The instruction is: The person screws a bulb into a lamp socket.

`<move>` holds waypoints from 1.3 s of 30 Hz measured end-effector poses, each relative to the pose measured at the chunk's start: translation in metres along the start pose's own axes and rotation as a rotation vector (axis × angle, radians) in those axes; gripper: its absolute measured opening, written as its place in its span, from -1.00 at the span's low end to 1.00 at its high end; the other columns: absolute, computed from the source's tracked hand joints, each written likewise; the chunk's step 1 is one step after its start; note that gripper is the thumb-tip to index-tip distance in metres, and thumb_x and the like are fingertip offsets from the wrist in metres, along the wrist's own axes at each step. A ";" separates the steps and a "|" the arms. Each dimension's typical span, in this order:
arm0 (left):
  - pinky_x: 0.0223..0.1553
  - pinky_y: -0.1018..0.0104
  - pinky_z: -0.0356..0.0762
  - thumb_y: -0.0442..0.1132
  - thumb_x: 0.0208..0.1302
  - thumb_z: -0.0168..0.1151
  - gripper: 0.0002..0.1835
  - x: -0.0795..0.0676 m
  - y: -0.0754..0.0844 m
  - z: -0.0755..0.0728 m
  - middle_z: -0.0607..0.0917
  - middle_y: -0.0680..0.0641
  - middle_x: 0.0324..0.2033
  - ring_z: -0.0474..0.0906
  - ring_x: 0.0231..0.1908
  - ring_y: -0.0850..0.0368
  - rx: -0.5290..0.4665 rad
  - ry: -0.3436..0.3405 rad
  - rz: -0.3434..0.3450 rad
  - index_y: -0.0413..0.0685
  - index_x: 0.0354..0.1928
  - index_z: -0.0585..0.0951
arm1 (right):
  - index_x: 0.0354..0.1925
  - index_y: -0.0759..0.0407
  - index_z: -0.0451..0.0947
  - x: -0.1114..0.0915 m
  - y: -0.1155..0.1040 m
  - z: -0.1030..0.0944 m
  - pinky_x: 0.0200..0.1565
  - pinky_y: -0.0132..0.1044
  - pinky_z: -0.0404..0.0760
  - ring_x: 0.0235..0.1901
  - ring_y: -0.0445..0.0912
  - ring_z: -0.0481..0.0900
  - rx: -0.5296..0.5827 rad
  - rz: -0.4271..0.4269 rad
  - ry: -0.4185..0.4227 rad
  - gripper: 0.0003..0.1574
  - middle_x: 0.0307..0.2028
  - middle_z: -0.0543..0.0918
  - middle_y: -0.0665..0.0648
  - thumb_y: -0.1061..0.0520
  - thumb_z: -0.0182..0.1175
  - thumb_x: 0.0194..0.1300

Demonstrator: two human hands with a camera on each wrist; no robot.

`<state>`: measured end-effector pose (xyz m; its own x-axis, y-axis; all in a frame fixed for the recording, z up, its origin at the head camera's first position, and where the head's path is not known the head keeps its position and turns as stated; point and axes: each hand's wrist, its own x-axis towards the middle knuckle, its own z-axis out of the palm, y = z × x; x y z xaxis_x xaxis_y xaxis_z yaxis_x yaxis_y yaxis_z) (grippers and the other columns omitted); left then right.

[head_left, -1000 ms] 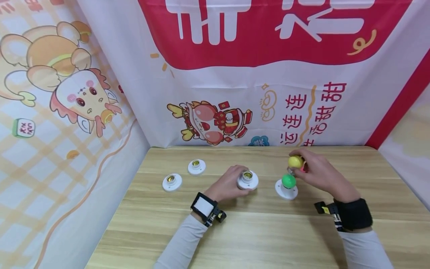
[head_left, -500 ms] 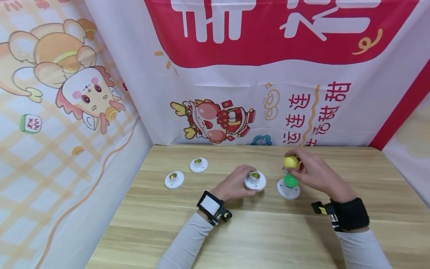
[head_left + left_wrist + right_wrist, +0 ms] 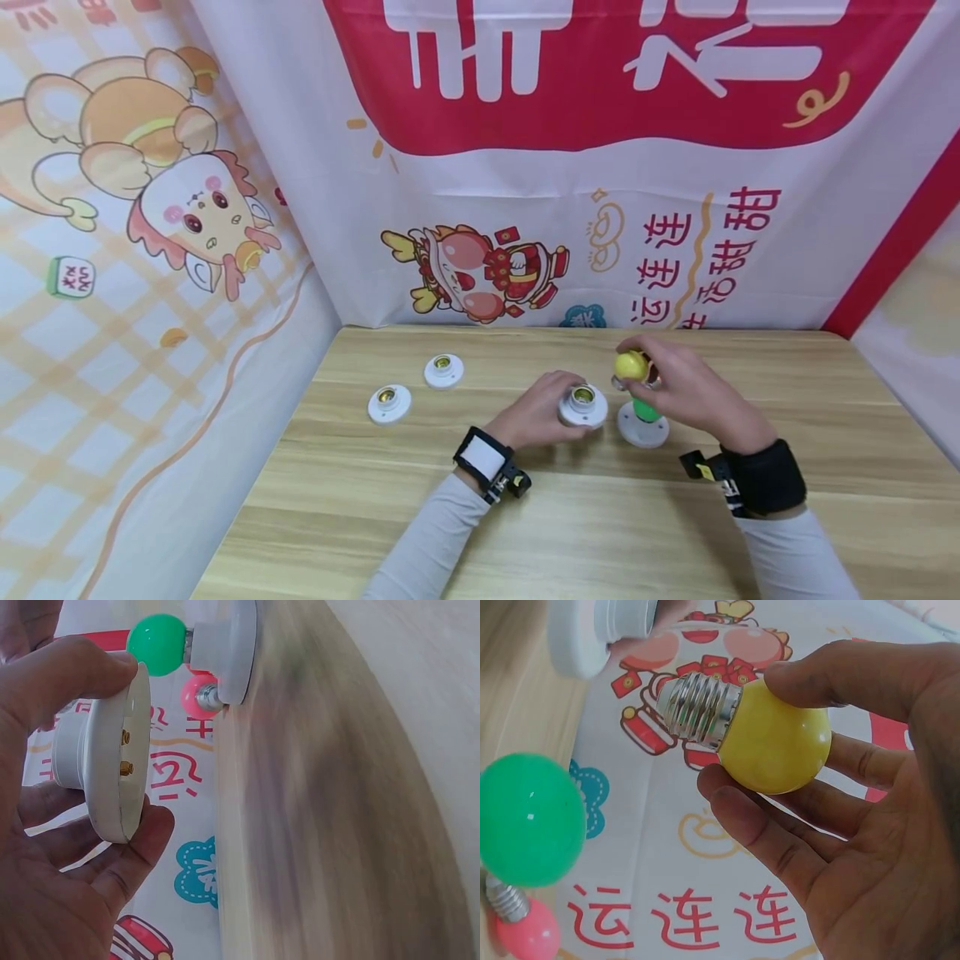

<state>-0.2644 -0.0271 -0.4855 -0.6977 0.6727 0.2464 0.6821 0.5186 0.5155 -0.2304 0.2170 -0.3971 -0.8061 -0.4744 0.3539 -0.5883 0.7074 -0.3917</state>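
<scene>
My left hand (image 3: 542, 410) grips a white round bulb socket (image 3: 583, 407) by its rim, lifted off the table; the left wrist view shows brass screws (image 3: 126, 768) on its underside. A yellow light bulb (image 3: 774, 739) is pinched between the thumb and fingers of my right hand (image 3: 678, 385), its metal screw base pointing toward the held socket, apart from it. Below the right hand, a green bulb (image 3: 157, 645) sits in another white socket (image 3: 643, 427). Behind that one lies a pink bulb (image 3: 529, 930), hidden by the right hand in the head view.
Two bulbless white sockets, a nearer one (image 3: 389, 404) and a farther one (image 3: 444, 371), stand at the table's left. The wooden table (image 3: 570, 533) ends at a printed cloth backdrop (image 3: 330, 208) behind, with another cloth wall (image 3: 112, 350) on the left.
My right hand has moved left with the yellow bulb, past the green one. The left hand has brought its socket to the right, so the two are closer together.
</scene>
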 end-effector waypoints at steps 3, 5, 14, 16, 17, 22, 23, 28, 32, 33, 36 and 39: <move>0.26 0.34 0.31 -0.06 -0.07 0.49 -0.23 0.003 0.002 0.002 0.50 -0.01 0.14 0.33 0.16 0.19 -0.020 0.001 0.018 -0.09 0.22 0.41 | 0.10 0.17 0.43 0.002 -0.002 0.002 -0.30 -0.21 0.68 -0.26 -0.11 0.55 0.004 -0.004 -0.009 -0.41 -0.09 0.60 0.09 0.13 0.39 0.11; 0.26 0.35 0.30 -0.08 -0.09 0.49 -0.22 0.004 0.003 0.003 0.50 -0.02 0.14 0.33 0.16 0.19 -0.026 -0.001 0.027 -0.10 0.23 0.41 | 0.10 0.17 0.43 0.003 -0.004 0.003 -0.29 -0.19 0.69 -0.25 -0.11 0.55 0.009 -0.007 -0.008 -0.40 -0.09 0.60 0.09 0.12 0.39 0.11; 0.26 0.37 0.30 -0.07 -0.07 0.49 -0.22 0.008 0.006 0.005 0.48 -0.01 0.15 0.32 0.16 0.20 -0.021 -0.009 0.019 -0.10 0.23 0.40 | 0.11 0.18 0.43 0.006 -0.009 0.008 -0.22 -0.16 0.67 -0.19 -0.11 0.53 0.034 -0.044 0.002 -0.35 -0.04 0.58 0.08 0.16 0.41 0.05; 0.25 0.37 0.31 -0.07 -0.06 0.48 -0.22 0.009 0.006 0.005 0.48 0.00 0.15 0.32 0.16 0.21 -0.022 -0.011 0.014 -0.09 0.24 0.40 | 0.12 0.17 0.42 0.007 -0.010 0.009 -0.20 -0.16 0.68 -0.19 -0.11 0.53 0.035 -0.037 -0.011 -0.33 -0.03 0.57 0.09 0.19 0.43 0.02; 0.25 0.38 0.31 -0.06 -0.05 0.48 -0.22 0.009 0.006 0.005 0.48 0.01 0.15 0.32 0.16 0.21 -0.024 -0.012 0.012 -0.08 0.24 0.40 | 0.12 0.17 0.42 0.007 -0.010 0.010 -0.19 -0.16 0.68 -0.19 -0.10 0.53 0.037 -0.032 -0.019 -0.32 -0.02 0.57 0.10 0.21 0.43 0.01; 0.24 0.41 0.31 -0.03 -0.03 0.47 -0.19 0.011 0.008 0.008 0.47 0.03 0.17 0.32 0.16 0.24 -0.014 -0.021 0.018 -0.04 0.29 0.37 | 0.11 0.15 0.42 0.006 -0.012 0.012 -0.15 -0.14 0.67 -0.16 -0.09 0.53 0.030 -0.020 -0.045 -0.31 -0.02 0.57 0.09 0.25 0.42 -0.01; 0.23 0.41 0.31 -0.02 -0.02 0.47 -0.18 0.011 0.008 0.008 0.46 0.03 0.18 0.31 0.16 0.24 -0.015 -0.022 0.018 -0.04 0.30 0.36 | 0.11 0.15 0.42 0.006 -0.012 0.013 -0.14 -0.13 0.67 -0.16 -0.09 0.53 0.032 -0.021 -0.047 -0.31 -0.02 0.57 0.09 0.25 0.42 -0.01; 0.24 0.40 0.32 -0.03 0.00 0.46 -0.15 0.009 0.010 0.007 0.44 0.04 0.21 0.29 0.18 0.25 -0.034 -0.026 0.010 0.00 0.36 0.31 | 0.11 0.11 0.43 0.006 -0.015 0.015 -0.11 -0.13 0.67 -0.14 -0.10 0.54 0.044 -0.023 -0.066 -0.31 -0.03 0.58 0.06 0.26 0.43 -0.01; 0.23 0.40 0.32 -0.03 0.02 0.45 -0.14 0.009 0.012 0.006 0.44 0.05 0.20 0.30 0.17 0.25 -0.030 -0.027 0.020 0.02 0.38 0.29 | 0.10 0.06 0.44 0.007 -0.015 0.018 -0.11 -0.16 0.68 -0.14 -0.15 0.54 0.030 -0.024 -0.078 -0.32 -0.03 0.59 0.00 0.23 0.43 -0.01; 0.23 0.40 0.32 -0.02 0.02 0.44 -0.14 0.009 0.012 0.006 0.45 0.05 0.20 0.30 0.17 0.25 -0.022 -0.027 0.024 0.02 0.38 0.29 | 0.10 0.05 0.44 0.007 -0.015 0.019 -0.11 -0.17 0.68 -0.14 -0.16 0.54 0.027 -0.026 -0.081 -0.32 -0.04 0.59 -0.01 0.23 0.43 -0.01; 0.23 0.40 0.32 0.01 0.04 0.43 -0.14 0.008 0.012 0.007 0.44 0.05 0.21 0.30 0.17 0.25 -0.012 -0.026 0.031 0.02 0.39 0.28 | 0.10 0.07 0.44 0.007 -0.016 0.022 -0.10 -0.17 0.68 -0.14 -0.16 0.54 0.030 -0.037 -0.088 -0.32 -0.03 0.59 0.00 0.25 0.43 -0.02; 0.24 0.40 0.31 0.03 0.05 0.42 -0.13 0.007 0.011 0.007 0.43 0.06 0.22 0.30 0.18 0.26 -0.017 -0.022 0.031 0.03 0.40 0.26 | 0.10 0.10 0.44 0.007 -0.016 0.024 -0.11 -0.15 0.69 -0.15 -0.14 0.54 0.044 -0.044 -0.095 -0.31 -0.03 0.58 0.03 0.29 0.42 -0.03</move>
<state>-0.2601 -0.0129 -0.4842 -0.6711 0.7000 0.2442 0.6994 0.4887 0.5216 -0.2279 0.1899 -0.4090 -0.7808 -0.5533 0.2902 -0.6236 0.6620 -0.4156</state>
